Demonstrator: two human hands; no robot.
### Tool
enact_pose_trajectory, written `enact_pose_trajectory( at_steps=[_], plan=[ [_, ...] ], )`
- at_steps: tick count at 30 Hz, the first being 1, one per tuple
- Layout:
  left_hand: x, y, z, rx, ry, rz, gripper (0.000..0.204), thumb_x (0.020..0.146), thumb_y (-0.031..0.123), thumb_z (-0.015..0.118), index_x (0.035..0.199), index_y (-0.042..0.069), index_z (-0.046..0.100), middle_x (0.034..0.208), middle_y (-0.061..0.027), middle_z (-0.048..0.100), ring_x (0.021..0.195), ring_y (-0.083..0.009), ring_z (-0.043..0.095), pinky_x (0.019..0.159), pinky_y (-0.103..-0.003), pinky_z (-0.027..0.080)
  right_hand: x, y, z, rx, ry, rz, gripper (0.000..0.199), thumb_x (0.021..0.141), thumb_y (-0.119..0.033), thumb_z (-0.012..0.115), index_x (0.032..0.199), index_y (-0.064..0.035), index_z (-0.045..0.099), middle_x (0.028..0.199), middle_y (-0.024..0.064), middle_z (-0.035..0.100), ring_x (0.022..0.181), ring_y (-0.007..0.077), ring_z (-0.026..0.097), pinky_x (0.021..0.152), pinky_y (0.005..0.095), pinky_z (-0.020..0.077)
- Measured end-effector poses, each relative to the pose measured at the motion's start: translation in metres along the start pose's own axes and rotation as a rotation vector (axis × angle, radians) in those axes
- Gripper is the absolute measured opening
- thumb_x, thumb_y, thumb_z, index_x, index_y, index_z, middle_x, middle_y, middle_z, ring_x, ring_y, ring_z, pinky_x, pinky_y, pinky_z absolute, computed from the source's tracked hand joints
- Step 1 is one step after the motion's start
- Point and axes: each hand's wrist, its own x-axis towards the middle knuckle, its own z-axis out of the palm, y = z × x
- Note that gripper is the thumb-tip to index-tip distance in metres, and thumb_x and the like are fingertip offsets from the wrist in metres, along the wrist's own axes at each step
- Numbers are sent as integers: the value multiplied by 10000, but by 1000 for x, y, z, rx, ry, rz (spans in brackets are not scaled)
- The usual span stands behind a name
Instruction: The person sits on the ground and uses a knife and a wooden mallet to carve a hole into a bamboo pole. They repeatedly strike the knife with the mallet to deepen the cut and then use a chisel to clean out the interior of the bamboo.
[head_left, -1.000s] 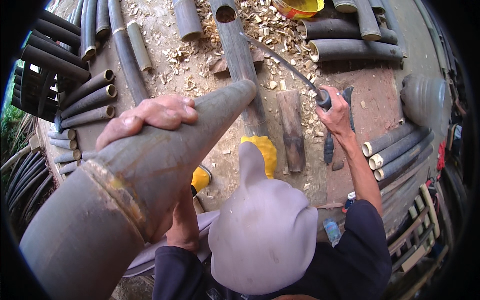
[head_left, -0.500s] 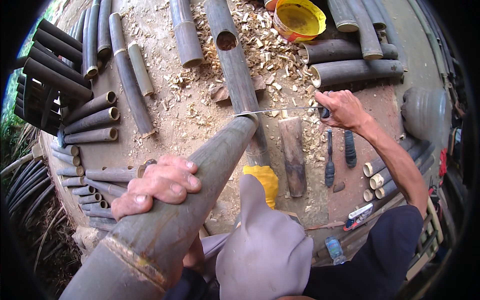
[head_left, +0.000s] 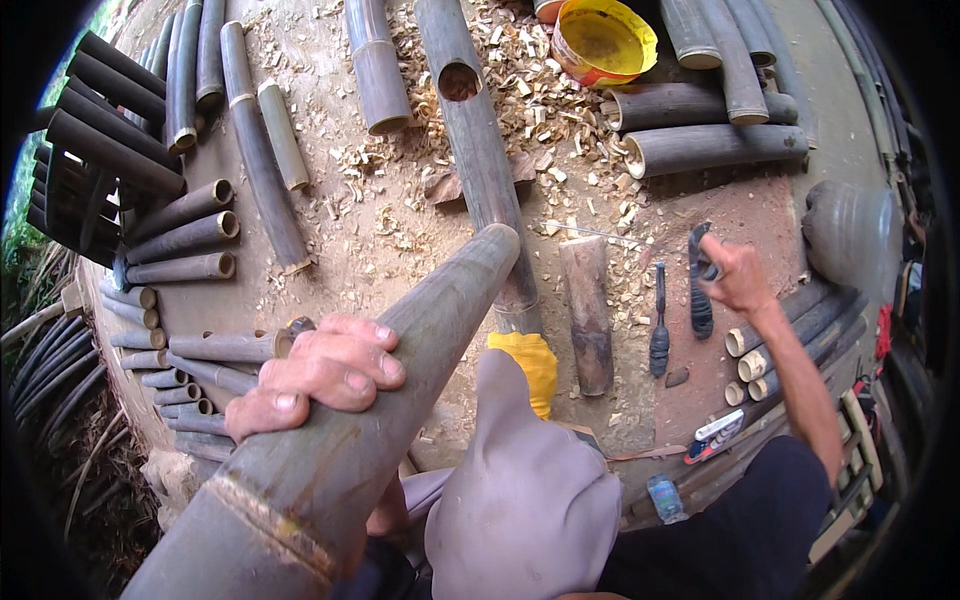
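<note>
A thick grey-green bamboo pole (head_left: 400, 350) slants from the lower left to the middle. My left hand (head_left: 315, 375) is closed over the top of it, fingers wrapped round its side. My right hand (head_left: 740, 278) grips the black handle of a handsaw (head_left: 697, 245). The saw's thin blade points left toward the pole's far end and looks blurred. Its tip appears just right of that end. Beneath the far end lies another long bamboo pole (head_left: 480, 165) with a round hole cut in it. A yellow cloth (head_left: 525, 370) is at this pole's near end.
Wood chips (head_left: 530, 110) cover the ground. A yellow bucket (head_left: 603, 42) stands at the back beside stacked bamboo lengths (head_left: 720, 148). Right of a short bamboo piece (head_left: 587, 315) lie a chisel-like tool (head_left: 659, 320) and a black-wrapped tool (head_left: 701, 305). Cut bamboo (head_left: 185, 240) lines the left.
My right hand has drawn the saw to the right and slightly nearer; its blade no longer crosses the pole's far end. My left hand and the pole have stayed nearly still.
</note>
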Motion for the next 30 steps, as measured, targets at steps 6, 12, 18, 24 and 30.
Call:
enact_pose_trajectory(
  at_steps=[6,12,18,24,30],
  plan=[
    [18,-40,-41,-420,-168,49,728,688,276,788,1264,39,411,1001,-214,600,942,-388,596,851,-538,464,-58,-57,55,362,125,175,164,710,-97,639,769,-79,487,633,60,598,500,153,570,441,313,509],
    [27,-71,10,-10,200,-178,795,769,370,683,1339,-23,293,1125,-197,555,979,-254,582,887,-369,456,-106,-102,87,527,187,440,321,659,-153,702,909,-12,557,665,182,615,644,366,649,569,421,497],
    [-44,-160,-3,91,386,-438,506,668,52,782,1097,24,515,939,-58,597,825,-146,594,771,-297,501,-118,-141,102,701,228,485,303,645,-130,723,854,-3,544,648,151,582,608,231,619,569,367,479],
    [-87,-158,-49,288,443,-753,503,645,87,760,1072,-3,509,934,-95,612,778,-174,621,699,-304,533,-118,-152,90,677,217,556,293,640,-117,724,817,6,524,641,146,607,595,257,640,560,378,481],
    [-40,-165,-108,595,425,-784,777,736,272,757,1314,-60,357,1086,-267,579,778,-308,665,626,-427,603,-108,-152,84,628,271,557,315,654,-122,720,874,4,533,641,137,597,577,250,618,564,373,483]
  ],
)
